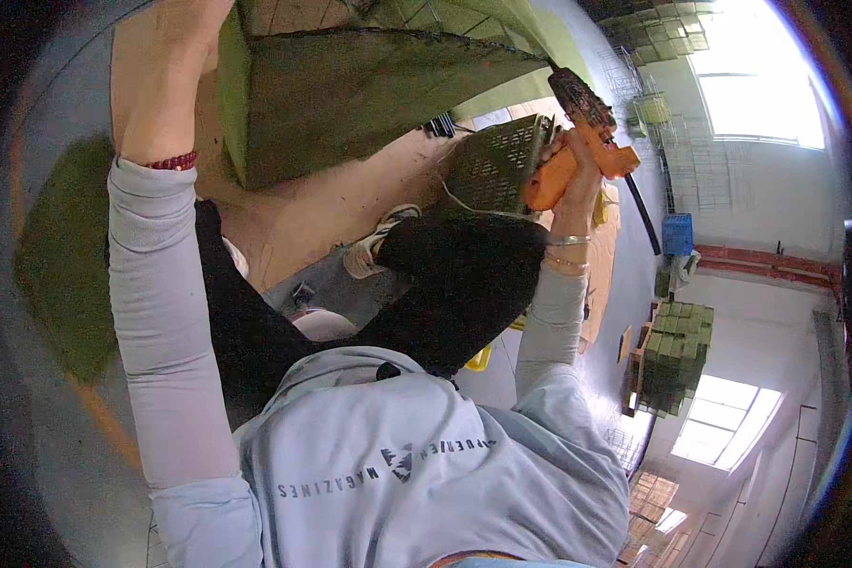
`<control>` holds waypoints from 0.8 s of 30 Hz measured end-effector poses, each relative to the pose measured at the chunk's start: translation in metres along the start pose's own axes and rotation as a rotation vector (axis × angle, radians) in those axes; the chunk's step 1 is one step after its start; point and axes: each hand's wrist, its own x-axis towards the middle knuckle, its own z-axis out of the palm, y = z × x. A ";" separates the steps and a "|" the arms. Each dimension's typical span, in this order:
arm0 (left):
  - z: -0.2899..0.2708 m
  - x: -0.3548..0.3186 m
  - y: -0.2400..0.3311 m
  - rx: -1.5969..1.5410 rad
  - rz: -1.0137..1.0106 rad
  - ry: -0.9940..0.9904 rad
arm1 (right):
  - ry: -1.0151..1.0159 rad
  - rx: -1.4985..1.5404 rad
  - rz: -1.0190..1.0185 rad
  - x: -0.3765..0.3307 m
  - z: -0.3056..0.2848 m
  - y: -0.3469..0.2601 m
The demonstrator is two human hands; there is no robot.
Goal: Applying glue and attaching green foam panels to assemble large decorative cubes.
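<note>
My right hand (576, 175) grips the handle of an orange hot glue gun (587, 121) with a dark, crusted nozzle. The nozzle's tip points up and left and meets the corner of a green fabric-like panel (388, 104), though I cannot tell whether it touches. A rough black line runs along that panel's upper edge. Behind the gun sticks out a black rod (642, 213), like a glue stick. My left arm reaches up along the panel's left side; only part of my left hand (185, 19) shows at the top edge, its fingers cut off.
Tan cardboard (322, 213) lies under the panel. A dark perforated plastic basket (492, 168) stands beside my right knee, with a pale cord across it. Another green piece (71, 256) is at the left. Farther right are a blue crate (677, 234) and stacked green goods (677, 346).
</note>
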 end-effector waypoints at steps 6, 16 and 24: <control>0.001 -0.003 0.011 0.206 -0.018 0.004 | -0.011 -0.052 -0.006 -0.010 0.003 -0.003; 0.001 0.001 0.002 0.056 0.020 -0.004 | 0.020 -0.050 -0.039 -0.005 0.003 0.001; 0.000 -0.004 0.022 0.254 -0.029 -0.007 | -0.018 0.053 0.013 -0.011 0.005 0.002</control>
